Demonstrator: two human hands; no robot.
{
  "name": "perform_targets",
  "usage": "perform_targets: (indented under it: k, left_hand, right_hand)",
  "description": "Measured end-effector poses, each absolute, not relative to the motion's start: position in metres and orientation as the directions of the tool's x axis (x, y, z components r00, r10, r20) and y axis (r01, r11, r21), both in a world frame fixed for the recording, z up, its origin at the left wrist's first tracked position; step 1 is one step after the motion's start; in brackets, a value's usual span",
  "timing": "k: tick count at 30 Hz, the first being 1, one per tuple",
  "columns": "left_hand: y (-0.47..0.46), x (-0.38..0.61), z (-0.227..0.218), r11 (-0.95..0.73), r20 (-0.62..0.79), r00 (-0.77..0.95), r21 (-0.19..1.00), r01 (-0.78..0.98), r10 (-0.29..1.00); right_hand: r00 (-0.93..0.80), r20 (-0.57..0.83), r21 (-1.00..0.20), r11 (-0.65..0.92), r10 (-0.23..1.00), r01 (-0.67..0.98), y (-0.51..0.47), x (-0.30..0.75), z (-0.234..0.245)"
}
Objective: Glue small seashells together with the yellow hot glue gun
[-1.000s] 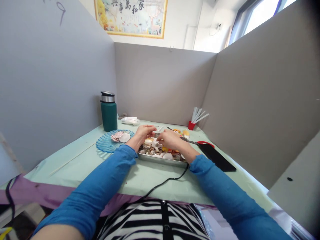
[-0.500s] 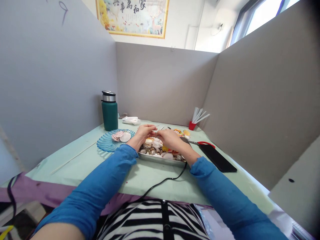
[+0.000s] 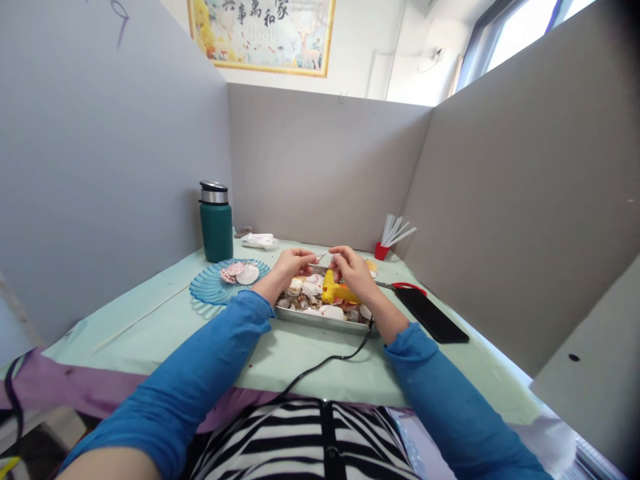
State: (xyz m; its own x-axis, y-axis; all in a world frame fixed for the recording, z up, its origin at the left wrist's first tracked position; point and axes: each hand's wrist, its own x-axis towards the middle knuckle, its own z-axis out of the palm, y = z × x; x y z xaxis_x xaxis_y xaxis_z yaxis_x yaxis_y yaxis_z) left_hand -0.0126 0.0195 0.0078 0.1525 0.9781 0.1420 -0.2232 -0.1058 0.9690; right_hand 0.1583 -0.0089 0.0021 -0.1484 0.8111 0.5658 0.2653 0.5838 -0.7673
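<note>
Both my hands hover over a metal tray heaped with seashells. My left hand is pinched closed at the tray's far left, its fingertips on something small I cannot make out. My right hand is raised a little above the shells, fingers also pinched on a small item. The fingertips of the two hands nearly meet. Under the right hand a yellow glue gun lies on the shells, and its black cord runs off the table toward me.
A blue glass plate holding a few shells sits left of the tray, with a green flask behind it. At the right are red-handled scissors, a black phone and a red cup of white sticks. Grey partitions enclose the table.
My right hand has lifted off the shells and moved back, uncovering the yellow glue gun. My left hand stays at the tray's far left.
</note>
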Motion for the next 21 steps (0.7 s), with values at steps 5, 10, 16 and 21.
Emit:
perform_targets:
  k: [5, 10, 16, 21]
  left_hand:
    - [0.0114, -0.0070, 0.0112, -0.098, 0.139, 0.217, 0.977, -0.189, 0.966]
    - [0.0104, -0.0051, 0.0100, -0.103, 0.141, 0.244, 0.982, -0.161, 0.960]
    - [0.0106, -0.0052, 0.0101, -0.070, 0.116, 0.262, 0.982, -0.177, 0.958]
    - [0.0107, -0.0053, 0.0100, -0.070, 0.130, 0.297, 0.977, -0.203, 0.946]
  right_hand:
    - [-0.145, 0.585, -0.717, 0.592, 0.798, 0.367, -0.0127, 0.1573, 0.0002]
    - [-0.124, 0.624, -0.646, 0.598, 0.772, 0.474, -0.0140, 0.1584, 0.0000]
    - [-0.119, 0.628, -0.630, 0.593, 0.769, 0.502, -0.0128, 0.1591, 0.0002]
    - [-0.121, 0.620, -0.637, 0.588, 0.775, 0.498, -0.0123, 0.1589, -0.0003]
